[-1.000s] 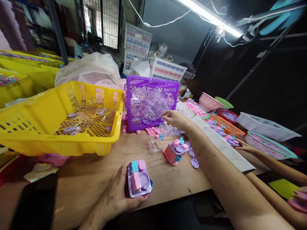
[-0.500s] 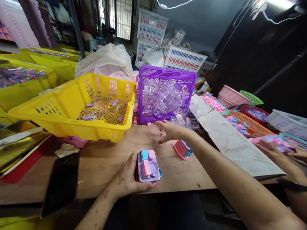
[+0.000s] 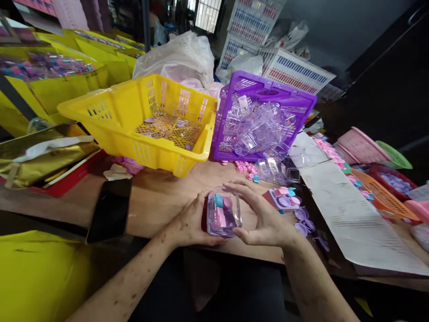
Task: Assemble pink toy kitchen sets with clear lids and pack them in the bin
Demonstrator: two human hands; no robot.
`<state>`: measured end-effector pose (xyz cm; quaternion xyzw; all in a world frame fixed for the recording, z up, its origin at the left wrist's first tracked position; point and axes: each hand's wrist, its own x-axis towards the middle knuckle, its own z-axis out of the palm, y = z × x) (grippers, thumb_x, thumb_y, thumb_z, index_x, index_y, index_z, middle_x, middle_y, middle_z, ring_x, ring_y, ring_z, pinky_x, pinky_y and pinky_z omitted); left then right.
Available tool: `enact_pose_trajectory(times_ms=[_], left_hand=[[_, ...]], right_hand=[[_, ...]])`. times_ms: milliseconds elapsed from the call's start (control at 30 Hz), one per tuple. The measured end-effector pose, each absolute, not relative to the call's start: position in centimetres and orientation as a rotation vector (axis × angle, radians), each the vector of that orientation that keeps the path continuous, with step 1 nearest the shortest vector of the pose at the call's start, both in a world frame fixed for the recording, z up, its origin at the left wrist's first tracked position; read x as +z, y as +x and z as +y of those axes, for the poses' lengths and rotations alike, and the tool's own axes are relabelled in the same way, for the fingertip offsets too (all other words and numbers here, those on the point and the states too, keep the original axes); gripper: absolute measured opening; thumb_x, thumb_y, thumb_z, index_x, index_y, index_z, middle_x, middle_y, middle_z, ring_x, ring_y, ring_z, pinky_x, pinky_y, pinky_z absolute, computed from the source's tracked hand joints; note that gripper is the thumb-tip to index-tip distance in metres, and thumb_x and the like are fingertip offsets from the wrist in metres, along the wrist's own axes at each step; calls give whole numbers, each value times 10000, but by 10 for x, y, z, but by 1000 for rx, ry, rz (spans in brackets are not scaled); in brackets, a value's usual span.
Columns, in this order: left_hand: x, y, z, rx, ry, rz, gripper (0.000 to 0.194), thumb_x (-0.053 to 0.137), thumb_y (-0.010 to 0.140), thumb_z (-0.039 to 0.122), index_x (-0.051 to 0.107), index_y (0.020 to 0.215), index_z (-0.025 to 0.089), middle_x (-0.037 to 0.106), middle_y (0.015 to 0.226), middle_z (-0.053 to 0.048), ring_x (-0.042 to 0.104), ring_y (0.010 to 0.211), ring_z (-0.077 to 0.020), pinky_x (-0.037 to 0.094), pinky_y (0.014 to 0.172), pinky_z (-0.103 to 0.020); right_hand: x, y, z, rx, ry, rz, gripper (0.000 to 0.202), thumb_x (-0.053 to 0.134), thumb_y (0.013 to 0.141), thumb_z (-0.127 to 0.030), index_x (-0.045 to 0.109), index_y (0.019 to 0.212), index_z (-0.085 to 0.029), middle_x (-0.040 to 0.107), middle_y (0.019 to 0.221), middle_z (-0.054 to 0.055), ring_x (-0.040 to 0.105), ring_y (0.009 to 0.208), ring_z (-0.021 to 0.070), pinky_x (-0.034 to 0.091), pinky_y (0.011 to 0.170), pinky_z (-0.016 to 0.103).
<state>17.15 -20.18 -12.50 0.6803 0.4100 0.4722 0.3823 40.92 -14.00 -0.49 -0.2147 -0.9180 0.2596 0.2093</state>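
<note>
Head view: a left hand (image 3: pixel 191 224) wraps its fingers around a toy (image 3: pixel 220 218) near the front edge of the worktop (image 3: pixel 167 190), as a right hand (image 3: pixel 270 221), fingers curved, holds a clear cover (image 3: pixel 238 215) over it. A second toy (image 3: pixel 284 197) stands at right, beside purple pieces (image 3: pixel 301 229).

Clear cover (image 3: pixel 237 211) now over toy set (image 3: pixel 220 216) (both hands (image 3: pixel 191 220) (image 3: pixel 266 220) at it).
</note>
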Motion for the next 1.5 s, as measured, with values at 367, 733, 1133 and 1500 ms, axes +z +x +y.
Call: enact_pose_trajectory(times_ms=[367,733,1133,1500], left_hand=[[-117,169,-200,1100,1726,1107,1116,1037,607,537,470,1516,227,658,1481,-149,681,1341,-428,560,1163,-628],[-125,174,-199,1202,1805,1098,1086,1021,637,506,437,1508,224,660,1515,-172,681,1395,-425,533,1201,-627],[-118,171,-202,1087,1789,1116,1034,962,709,625,415,1513,273,624,1566,-177,623,1469,-465,470,1210,-743],[-119,171,-202,1069,1798,1103,1036,984,714,587,398,1515,291,630,1551,-173,621,1456,-449,430,1204,-748]], right_hand=[[5,362,-175,464,-1264,-2696,875,787,934,-463,401,1685,-234,510,1641,219,565,1520,413,494,1257,653],[-11,338,-187,69,-1377,-2601,577,571,1021,-392,585,1555,-176,643,1395,246,622,1366,460,616,1065,706],[-16,327,-194,-97,-1469,-2575,678,590,999,-366,520,1608,-74,589,1424,303,655,1308,457,624,1044,670],[-13,323,-194,-98,-1506,-2580,644,612,972,-351,543,1571,-125,591,1394,271,651,1320,445,620,1058,662]])
